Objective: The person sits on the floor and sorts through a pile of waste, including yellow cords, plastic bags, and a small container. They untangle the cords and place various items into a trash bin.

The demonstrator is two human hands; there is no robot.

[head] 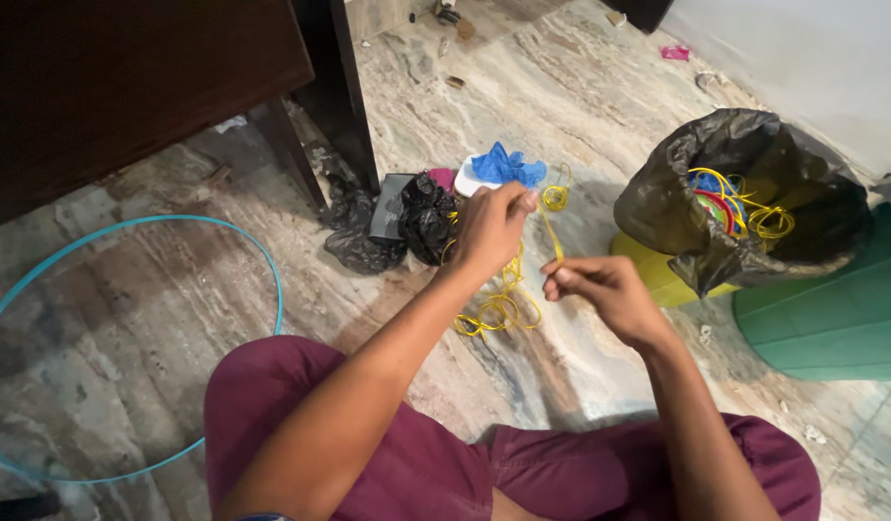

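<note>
Yellow strip (553, 234) stretched between left hand (492, 230) and right hand (604, 289), seemingly pinched.

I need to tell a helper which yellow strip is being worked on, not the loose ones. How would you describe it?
Start at the black bin bag on the right, then look left to the two hands. The yellow strip runs taut between the left hand and the right hand. Unlike the yellow tangle on the floor or the loops inside the bag, it is pinched straight at both ends.
</note>
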